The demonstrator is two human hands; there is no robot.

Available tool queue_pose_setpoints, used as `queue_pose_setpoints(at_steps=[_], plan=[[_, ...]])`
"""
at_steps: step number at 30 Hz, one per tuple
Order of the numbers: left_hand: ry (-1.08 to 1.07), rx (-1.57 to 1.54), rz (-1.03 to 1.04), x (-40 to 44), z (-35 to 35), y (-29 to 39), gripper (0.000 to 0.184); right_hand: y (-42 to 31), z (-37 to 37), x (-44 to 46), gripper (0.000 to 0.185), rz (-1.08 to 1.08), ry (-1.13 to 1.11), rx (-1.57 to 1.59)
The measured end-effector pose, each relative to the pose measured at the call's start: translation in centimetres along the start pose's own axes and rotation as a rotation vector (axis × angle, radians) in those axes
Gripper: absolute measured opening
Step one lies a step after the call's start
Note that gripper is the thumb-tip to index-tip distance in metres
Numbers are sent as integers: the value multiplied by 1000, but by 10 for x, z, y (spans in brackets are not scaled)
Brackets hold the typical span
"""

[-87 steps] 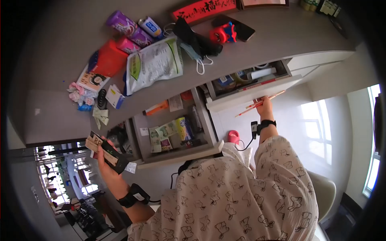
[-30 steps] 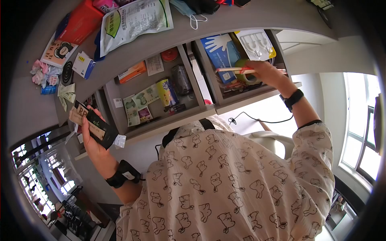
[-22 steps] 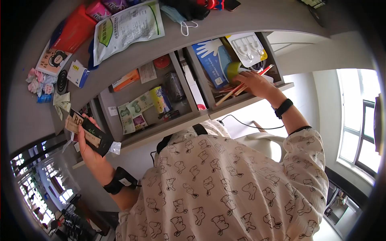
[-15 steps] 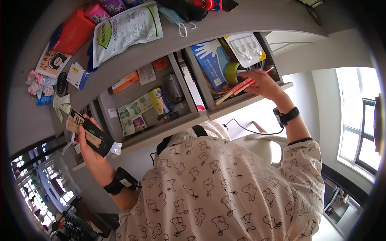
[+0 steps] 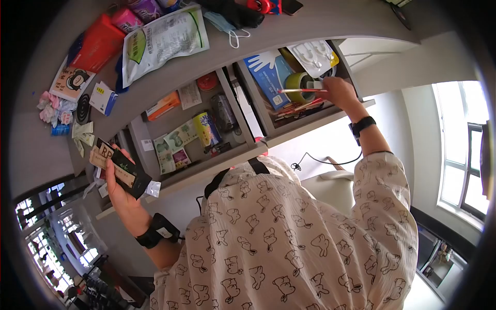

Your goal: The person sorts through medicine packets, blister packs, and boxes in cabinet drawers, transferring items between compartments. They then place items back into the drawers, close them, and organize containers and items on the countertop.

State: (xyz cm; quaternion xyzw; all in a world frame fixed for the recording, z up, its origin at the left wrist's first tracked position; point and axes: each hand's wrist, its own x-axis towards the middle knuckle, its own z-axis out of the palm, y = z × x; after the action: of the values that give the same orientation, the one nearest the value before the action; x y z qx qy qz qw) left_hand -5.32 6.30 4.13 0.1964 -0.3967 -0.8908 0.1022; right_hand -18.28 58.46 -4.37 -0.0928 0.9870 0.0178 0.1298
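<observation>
Black-and-tan packet (image 5: 138, 182), lettered "RP": gripped in left hand (image 5: 122, 199), left part of frame, slanting down to the right. Thin red-and-white stick (image 5: 304, 91): pinched in right hand (image 5: 341, 94), upper right of centre, near-horizontal, free end pointing left.

A grey desktop (image 5: 305, 26) carries a silver pouch (image 5: 165, 45), white-and-blue box (image 5: 103, 98) and black coil (image 5: 83, 107).

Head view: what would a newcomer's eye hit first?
Probably the rabbit-print shirt, filling the lower middle. Above it, banknotes lie in the open left drawer, and the right hand holds a stick over the open right drawer. At left, the left hand grips a black packet; a silver pouch rests on the desk.
</observation>
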Motion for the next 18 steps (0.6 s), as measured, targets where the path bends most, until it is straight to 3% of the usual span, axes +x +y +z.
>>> queue_pose_setpoints(at_steps=[3, 5, 7, 9, 11, 13, 15, 18], plan=[[15, 17, 19, -4, 1, 1, 39, -20, -10, -5, 29, -21, -150, 69], [-12, 67, 41, -5, 1, 0, 40, -24, -2, -5, 26, -164, 120, 168], [79, 139, 129, -25, 38, -6, 39, -42, -12, -10, 32, -238, 202, 178], [-58, 591, 458, -36, 36, -13, 35, -35, 17, 3, 26, -414, 153, 262], [80, 65, 93, -1, -7, 6, 32, -39, 15, 5, 17, -295, -66, 178], [189, 67, 158, -3, -6, 6, 32, -36, 13, 1, 13, -269, -129, 187], [215, 51, 142, -6, -17, 6, 33, -30, 11, 4, 14, -185, -289, -27], [281, 76, 116, -8, -40, 0, 32, -57, -12, -8, 14, -240, -125, 24]])
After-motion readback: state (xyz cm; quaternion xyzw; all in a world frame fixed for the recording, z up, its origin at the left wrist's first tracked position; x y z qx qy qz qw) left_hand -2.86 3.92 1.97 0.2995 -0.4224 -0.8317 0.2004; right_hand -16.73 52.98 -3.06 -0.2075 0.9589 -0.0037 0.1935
